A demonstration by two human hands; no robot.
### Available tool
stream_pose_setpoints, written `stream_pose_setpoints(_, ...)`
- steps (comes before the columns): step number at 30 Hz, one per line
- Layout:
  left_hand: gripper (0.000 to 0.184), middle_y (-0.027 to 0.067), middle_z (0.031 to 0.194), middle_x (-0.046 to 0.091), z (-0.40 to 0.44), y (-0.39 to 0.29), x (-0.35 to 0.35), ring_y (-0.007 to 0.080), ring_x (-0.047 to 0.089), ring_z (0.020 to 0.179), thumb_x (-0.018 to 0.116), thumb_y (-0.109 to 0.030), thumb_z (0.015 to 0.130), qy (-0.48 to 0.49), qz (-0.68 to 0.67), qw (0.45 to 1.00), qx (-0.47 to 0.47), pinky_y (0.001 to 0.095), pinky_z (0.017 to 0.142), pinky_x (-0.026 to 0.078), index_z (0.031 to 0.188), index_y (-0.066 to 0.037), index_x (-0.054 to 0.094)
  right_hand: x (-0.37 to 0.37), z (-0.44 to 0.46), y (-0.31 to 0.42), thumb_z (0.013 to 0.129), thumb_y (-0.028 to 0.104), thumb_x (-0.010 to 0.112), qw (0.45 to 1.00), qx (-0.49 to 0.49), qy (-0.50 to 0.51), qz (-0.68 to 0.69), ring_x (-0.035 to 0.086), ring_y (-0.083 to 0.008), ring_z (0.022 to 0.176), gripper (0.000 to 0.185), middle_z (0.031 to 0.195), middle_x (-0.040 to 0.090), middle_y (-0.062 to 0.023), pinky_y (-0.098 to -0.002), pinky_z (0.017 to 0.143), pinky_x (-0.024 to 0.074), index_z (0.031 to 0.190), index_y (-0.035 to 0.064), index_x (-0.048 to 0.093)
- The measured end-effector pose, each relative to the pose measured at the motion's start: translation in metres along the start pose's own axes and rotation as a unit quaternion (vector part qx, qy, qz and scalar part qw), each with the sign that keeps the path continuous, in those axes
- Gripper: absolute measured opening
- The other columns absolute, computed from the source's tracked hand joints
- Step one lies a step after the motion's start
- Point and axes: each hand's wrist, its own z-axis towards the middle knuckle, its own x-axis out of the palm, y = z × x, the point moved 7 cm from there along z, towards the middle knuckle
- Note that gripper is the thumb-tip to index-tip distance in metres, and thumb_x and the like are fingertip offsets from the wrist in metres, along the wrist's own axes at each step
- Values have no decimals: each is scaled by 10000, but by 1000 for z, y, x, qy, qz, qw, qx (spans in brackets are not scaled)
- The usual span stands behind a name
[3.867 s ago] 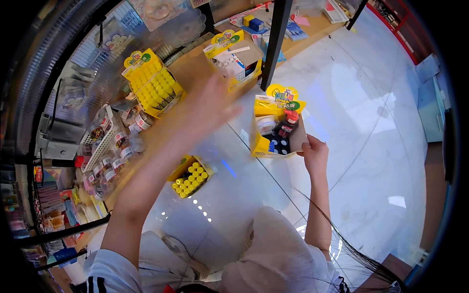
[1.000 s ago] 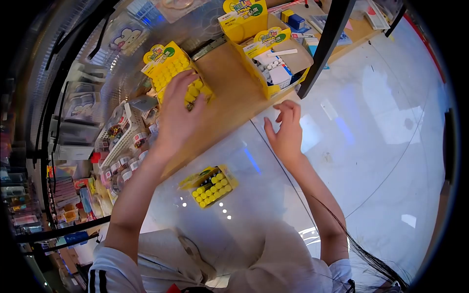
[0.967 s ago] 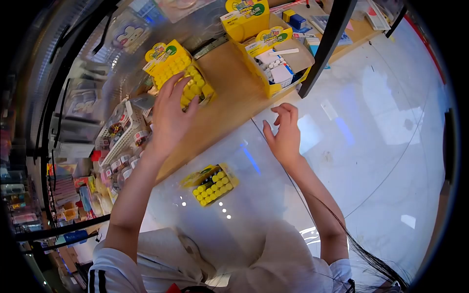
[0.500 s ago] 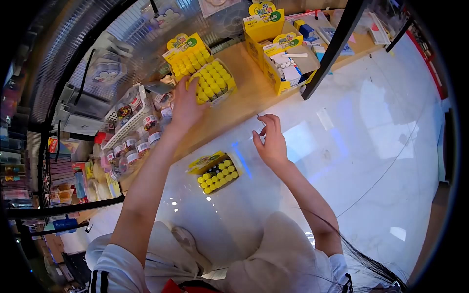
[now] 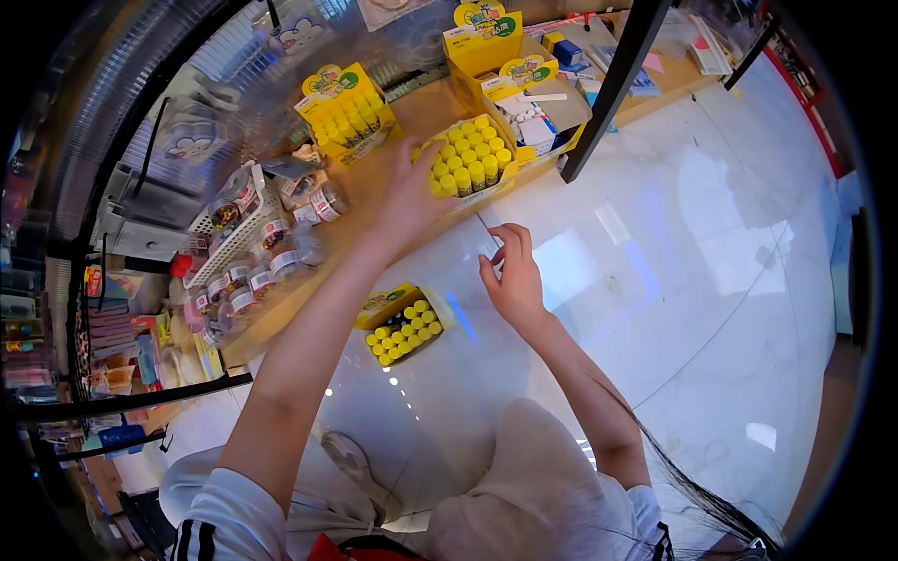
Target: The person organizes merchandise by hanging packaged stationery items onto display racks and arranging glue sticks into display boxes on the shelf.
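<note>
My left hand [image 5: 412, 192], slightly blurred, is on the left end of a box of yellow-capped glue sticks [image 5: 474, 161] on the low wooden shelf, its fingers curled at the box edge; their exact grip is partly hidden. A second yellow display box of glue sticks [image 5: 344, 117] stands upright behind and to the left. My right hand [image 5: 516, 279] hovers over the floor with nothing in it, thumb and fingers apart and loosely bent. Below, on the floor between my arms, sits a third box of glue sticks [image 5: 404, 334] with its yellow lid raised.
Right of the moved box stands a yellow display box [image 5: 561, 131] holding white items, beside a black metal post [image 5: 613, 93]. Clear jars [image 5: 260, 280] and a white basket [image 5: 229, 245] crowd the shelf's left. Glossy white floor [image 5: 673, 280] extends right.
My left hand has shifted the box of glue sticks rightward along the shelf, away from the upright display box and up against the yellow box at right. My right hand stays nearly still.
</note>
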Motion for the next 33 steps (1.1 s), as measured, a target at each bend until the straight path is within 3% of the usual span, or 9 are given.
stream_pose_setpoints(9,761,171,1247,315,2,-3,0,342,375,1151,754,-162,550,-46,34,998,-9,371,963,359,1224,-52,417,-7,-1,-10,742,60,601,1000,27,-7,14,549,-216,684,398,1111,422,-116,-332,605,475,1099,51,425)
stream_pose_setpoints(15,736,186,1261,330,2,-2,1,350,377,1153,755,-268,616,-19,33,999,23,379,967,350,1213,-7,413,-6,-4,-17,743,54,602,999,30,-4,16,536,-211,677,404,1114,422,-114,-330,605,466,1105,51,423)
stream_pose_setpoints(18,756,199,1255,365,26,44,-29,340,376,1166,738,-340,646,-88,88,991,54,383,974,339,1229,2,401,-8,-7,-19,741,47,605,999,35,-1,26,537,-209,679,402,1112,424,-117,-327,603,465,1099,51,423)
stream_pose_setpoints(20,788,206,1243,393,40,61,-77,338,383,1169,723,-356,649,-125,111,986,16,387,979,332,1257,0,371,-11,-10,-25,738,39,608,999,44,-10,21,537,-206,677,403,1106,426,-119,-327,600,465,1095,52,422)
stream_pose_setpoints(23,812,202,1239,394,59,113,-94,341,397,1153,727,-342,637,-60,284,957,-13,391,967,345,1274,-11,347,-10,-14,-30,736,-14,596,999,39,-22,25,533,-182,652,402,1100,429,-126,-296,578,459,1093,48,421)
stream_pose_setpoints(26,813,195,1220,406,74,140,-82,341,406,1137,732,-313,626,43,249,968,-5,401,953,357,1278,-26,342,-9,-17,-33,731,-45,590,999,34,-21,32,530,-166,634,409,1096,432,-126,-274,561,456,1091,44,419)
stream_pose_setpoints(30,782,199,1172,438,85,132,-75,337,461,1075,751,-284,608,32,230,973,-16,382,916,391,1256,-43,386,-8,-18,-42,735,-42,589,999,31,-16,17,530,-158,624,403,1093,435,-124,-267,552,457,1090,41,417)
stream_pose_setpoints(33,730,200,1137,470,90,109,-58,338,484,1046,751,-281,620,38,203,977,58,371,888,409,1225,-33,425,-5,-18,-49,739,-37,587,999,47,-8,15,532,-157,630,399,1095,436,-126,-267,556,458,1091,38,415)
